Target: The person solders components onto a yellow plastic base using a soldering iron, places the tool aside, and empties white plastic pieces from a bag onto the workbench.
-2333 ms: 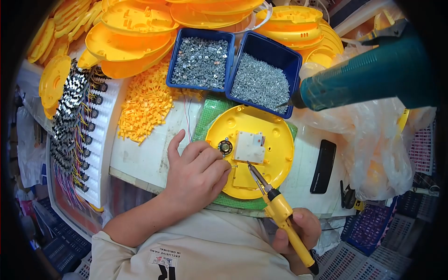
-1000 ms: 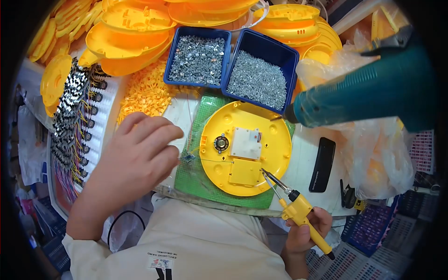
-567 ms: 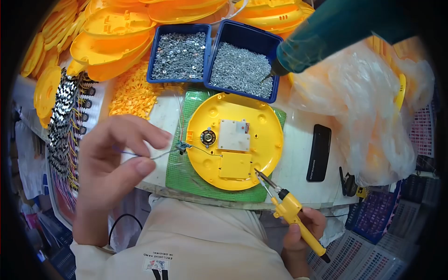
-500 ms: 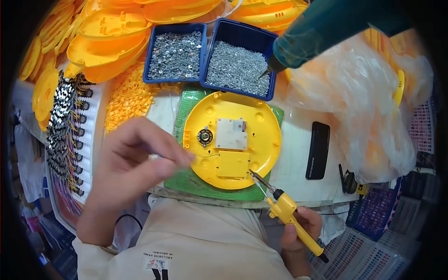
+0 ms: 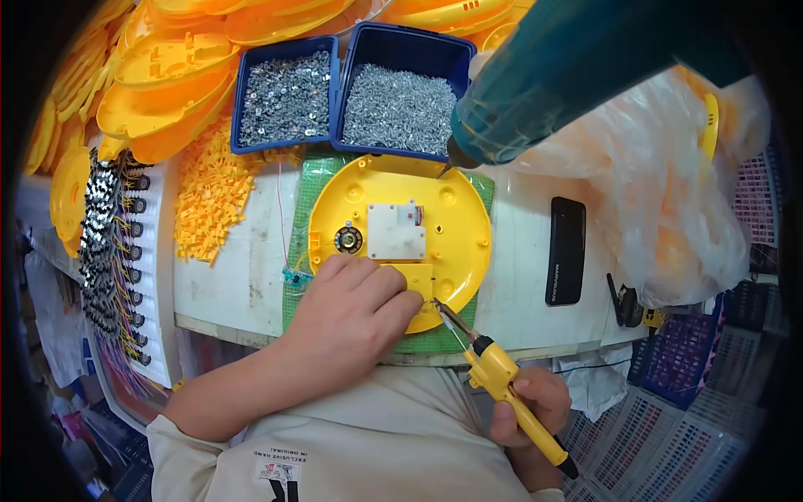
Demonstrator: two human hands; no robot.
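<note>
My right hand (image 5: pixel 531 410) grips a yellow soldering iron (image 5: pixel 502 378) with a trigger-style body and a thin feed tube beside the tip. Its tip meets the right edge of a yellow rectangular cover (image 5: pixel 420 274) on a round yellow plastic shell (image 5: pixel 460 226). Over the lower left of that shell lies my left hand (image 5: pixel 355 314), fingers curled together near the cover; whatever they hold is hidden. A white gearbox-like block (image 5: pixel 396 232) and a small round speaker (image 5: pixel 348 239) sit in the shell. By my left hand's knuckles is a small green circuit board (image 5: pixel 294 278) with a thin pink wire.
Blue bins of screws (image 5: pixel 397 109) and small metal parts (image 5: pixel 284 96) stand behind the shell. A teal power screwdriver (image 5: pixel 535 92) hangs at upper right. Yellow clips (image 5: pixel 213 201), wired speakers (image 5: pixel 136 251), a black phone-like slab (image 5: pixel 566 251) and plastic bags (image 5: pixel 661 192) lie around.
My left hand has come down and right onto the shell. The green circuit board now shows beside it. My right hand still holds the iron at the cover's edge. The whole view has shifted slightly.
</note>
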